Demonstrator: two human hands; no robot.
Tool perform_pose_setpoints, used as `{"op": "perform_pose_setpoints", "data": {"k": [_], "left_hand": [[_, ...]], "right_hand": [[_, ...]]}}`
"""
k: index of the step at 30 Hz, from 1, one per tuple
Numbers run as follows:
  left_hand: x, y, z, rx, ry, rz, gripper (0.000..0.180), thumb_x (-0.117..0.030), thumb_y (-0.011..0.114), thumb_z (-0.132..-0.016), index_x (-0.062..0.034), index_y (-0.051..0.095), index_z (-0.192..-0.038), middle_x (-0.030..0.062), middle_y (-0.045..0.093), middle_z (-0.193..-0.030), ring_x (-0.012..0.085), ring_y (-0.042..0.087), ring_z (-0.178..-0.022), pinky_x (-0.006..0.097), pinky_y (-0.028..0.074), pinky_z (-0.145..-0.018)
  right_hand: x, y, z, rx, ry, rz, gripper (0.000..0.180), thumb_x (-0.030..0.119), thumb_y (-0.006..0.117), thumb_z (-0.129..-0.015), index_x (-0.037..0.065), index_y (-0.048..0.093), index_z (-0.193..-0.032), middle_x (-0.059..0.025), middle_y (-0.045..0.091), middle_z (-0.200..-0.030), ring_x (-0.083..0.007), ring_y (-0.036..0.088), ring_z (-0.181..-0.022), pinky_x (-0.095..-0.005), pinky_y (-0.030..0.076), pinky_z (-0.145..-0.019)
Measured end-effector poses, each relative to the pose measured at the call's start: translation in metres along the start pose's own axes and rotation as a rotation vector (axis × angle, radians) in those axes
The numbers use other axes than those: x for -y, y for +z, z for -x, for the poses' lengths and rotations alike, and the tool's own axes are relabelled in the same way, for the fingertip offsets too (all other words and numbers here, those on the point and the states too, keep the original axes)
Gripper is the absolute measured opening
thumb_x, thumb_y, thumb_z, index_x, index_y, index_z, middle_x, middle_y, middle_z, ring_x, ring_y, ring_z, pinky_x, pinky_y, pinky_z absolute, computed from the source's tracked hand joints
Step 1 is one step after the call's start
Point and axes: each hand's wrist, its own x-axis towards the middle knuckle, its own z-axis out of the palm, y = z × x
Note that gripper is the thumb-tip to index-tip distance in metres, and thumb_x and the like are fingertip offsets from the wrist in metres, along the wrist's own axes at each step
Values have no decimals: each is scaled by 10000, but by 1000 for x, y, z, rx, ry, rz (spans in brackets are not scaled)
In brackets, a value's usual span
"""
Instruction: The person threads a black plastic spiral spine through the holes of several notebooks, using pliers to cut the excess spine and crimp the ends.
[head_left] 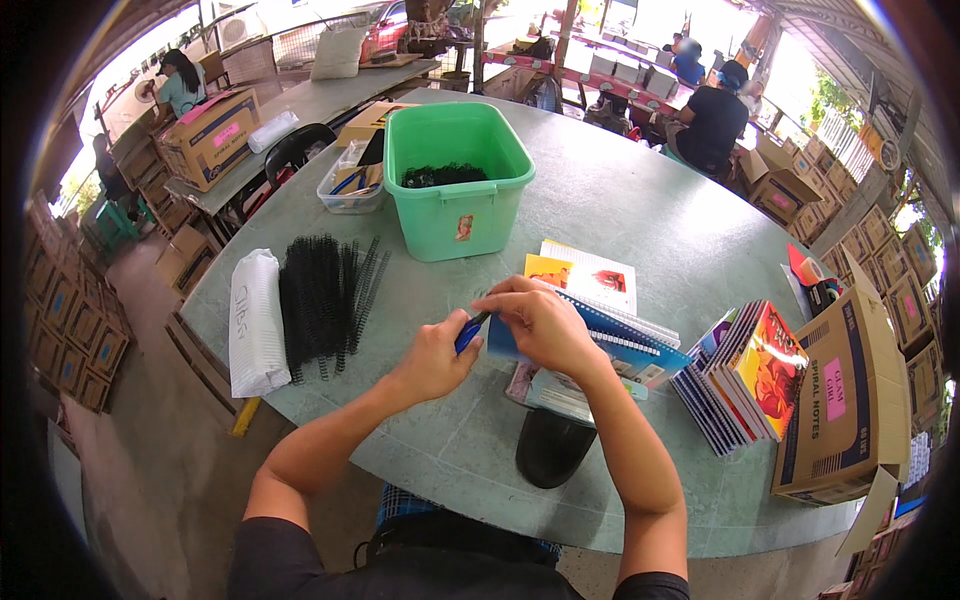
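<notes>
A blue-handled tool [470, 331] is clenched in the left hand [435, 358]. The blue notebook [610, 345] is grasped by the right hand [540, 322]. Black spiral coils [322, 300] lie left of the fingers.

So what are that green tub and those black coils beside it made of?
The green tub looks like moulded plastic: uniform colour, smooth, faintly glossy walls and a rolled rim. The black coils seem to be plastic or coated wire binding spirals; their matt black loops leave it open.

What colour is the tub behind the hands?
The tub is green, with black coils inside; the head view shows it clearly.
</notes>
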Motion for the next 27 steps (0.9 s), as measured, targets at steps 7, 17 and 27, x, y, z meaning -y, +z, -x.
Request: {"op": "perform_pose_setpoints", "data": {"k": [7,17,27], "left_hand": [[-21,-15,4,523,-669,1319,311,-303,440,-939,-25,515,-1057,142,627,-810,286,609,-630,411,502,-565],[7,-4,-1,295,-236,357,364,-321,477,-929,-23,469,-1137,159,594,-933,214,610,-740,346,477,-672],[91,15,15,16,25,-170,471,-362,591,-844,-60,502,-1194,159,559,-1034,323,540,-955,427,429,-825]], "right_hand": [[9,2,-4,-157,254,91,174,78,673,-703,-21,676,-845,-133,553,-978,-289,598,-840,-378,495,-750],[-3,0,-34,-301,29,259,312,89,708,-681,15,668,-982,-161,539,-1078,-279,607,-790,-368,503,-727],[-24,-40,32,-321,228,512,597,136,690,-760,-30,442,-1278,-276,495,-1249,-405,526,-1112,-452,425,-952]]}}
